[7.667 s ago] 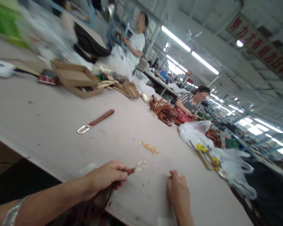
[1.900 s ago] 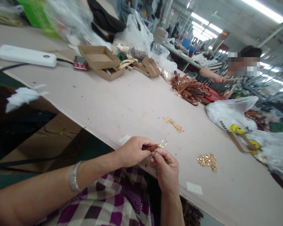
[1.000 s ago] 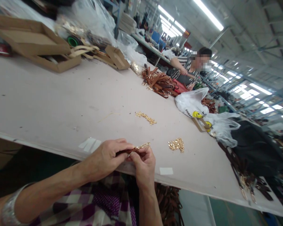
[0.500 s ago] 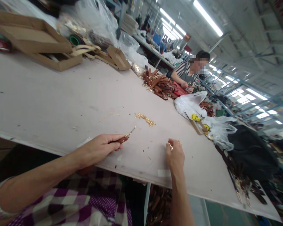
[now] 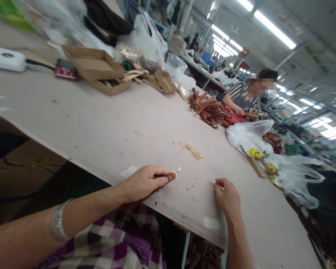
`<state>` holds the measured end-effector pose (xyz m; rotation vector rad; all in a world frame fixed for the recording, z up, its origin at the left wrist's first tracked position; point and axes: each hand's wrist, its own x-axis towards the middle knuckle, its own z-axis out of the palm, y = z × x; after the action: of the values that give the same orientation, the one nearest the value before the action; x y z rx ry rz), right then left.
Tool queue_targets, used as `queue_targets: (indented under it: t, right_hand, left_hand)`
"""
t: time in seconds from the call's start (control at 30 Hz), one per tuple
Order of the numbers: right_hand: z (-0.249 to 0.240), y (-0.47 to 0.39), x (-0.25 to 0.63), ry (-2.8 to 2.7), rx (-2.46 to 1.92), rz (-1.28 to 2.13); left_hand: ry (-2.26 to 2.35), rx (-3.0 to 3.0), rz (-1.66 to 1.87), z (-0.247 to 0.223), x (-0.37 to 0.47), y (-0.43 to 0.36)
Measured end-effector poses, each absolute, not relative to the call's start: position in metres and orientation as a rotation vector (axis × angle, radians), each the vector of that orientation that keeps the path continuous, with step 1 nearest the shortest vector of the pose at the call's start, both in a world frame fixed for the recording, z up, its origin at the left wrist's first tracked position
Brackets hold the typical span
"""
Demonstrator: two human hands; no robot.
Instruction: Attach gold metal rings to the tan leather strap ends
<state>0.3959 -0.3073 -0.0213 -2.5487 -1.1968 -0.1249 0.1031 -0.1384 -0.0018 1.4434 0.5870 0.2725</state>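
Over the table's near edge, my left hand (image 5: 145,183) is closed around a brown leather strap (image 5: 170,177). A metal snap hook (image 5: 179,170) sticks out from the strap's end, pointing away from me. My right hand (image 5: 228,194) is farther right, just above the tabletop, with its fingers curled together. A small shiny bit shows at those fingertips, too small to name. Beyond both hands, a little pile of gold-coloured metal pieces (image 5: 190,150) lies on the table (image 5: 100,123).
Open cardboard boxes (image 5: 96,65) and plastic bags stand along the far left. A heap of brown straps (image 5: 208,108) lies at the far edge, near a seated person (image 5: 240,95). White plastic bags (image 5: 248,136) and a small carton (image 5: 260,167) sit at the right.
My view has swung left, so everything appears shifted right. My left hand has turned the strap end, and its hook shows more plainly. My right hand stays closed, its fingertips showing less gold.
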Motion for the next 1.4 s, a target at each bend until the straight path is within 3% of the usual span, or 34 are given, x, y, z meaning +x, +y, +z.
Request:
queue_targets:
  t: [0.27, 0.4, 0.9, 1.23, 1.4]
  right_hand:
    - [-0.023, -0.278, 0.264, -1.139, -1.727, 0.156]
    - [-0.023, -0.262, 0.229, -1.288, -1.653, 0.024]
    - [-0.038, -0.256, 0.223, -1.359, -1.672, -0.211]
    - [-0.062, -0.259, 0.224, -0.726, -1.498, 0.442]
    - [-0.043, -0.282, 0.219, -0.536, -1.409, 0.551]
  left_hand:
    - [0.658, 1.462, 0.341, -0.011, 0.112, -0.142]
    - [0.625, 1.590, 0.403, -0.012, 0.110, -0.142]
    - [0.541, 1.958, 0.696, -0.021, 0.104, -0.152]
    - [0.514, 1.986, 0.679, -0.023, 0.104, -0.161]
    - [0.386, 2.018, 0.530, 0.001, 0.108, -0.168]
